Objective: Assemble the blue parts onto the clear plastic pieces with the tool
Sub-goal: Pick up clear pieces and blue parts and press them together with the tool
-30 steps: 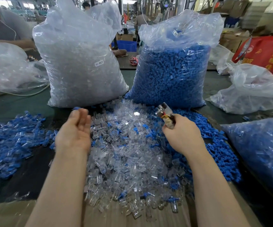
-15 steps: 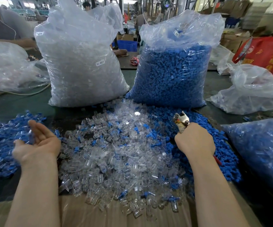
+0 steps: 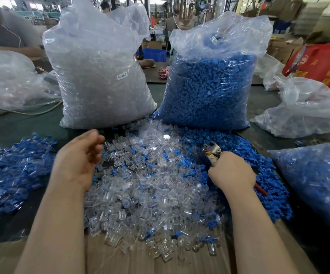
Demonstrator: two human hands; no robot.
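A heap of clear plastic pieces point(image 3: 150, 184) lies in the middle of the table, with a few blue parts mixed in. Loose blue parts point(image 3: 237, 149) are piled to its right. My right hand point(image 3: 231, 171) grips the pliers-like tool point(image 3: 212, 150) at the border of the two heaps, jaws pointing away from me, a red handle point(image 3: 261, 191) sticking out behind the palm. My left hand point(image 3: 79, 159) hovers over the left edge of the clear heap, motion-blurred, fingers loosely curled, nothing visible in it. Assembled blue-and-clear pieces point(image 3: 12, 165) lie heaped at the left.
Two tall plastic bags stand behind the heaps: clear pieces point(image 3: 101, 76) on the left, blue parts point(image 3: 209, 86) on the right. Another bag with blue contents point(image 3: 318, 184) lies at the right. Crumpled bags point(image 3: 308, 111) sit further back. Cardboard point(image 3: 120, 262) covers the near edge.
My left hand swung left, palm up, over the assembled heap, then came back to the clear heap's left edge. My right hand moved right and down with the tool.
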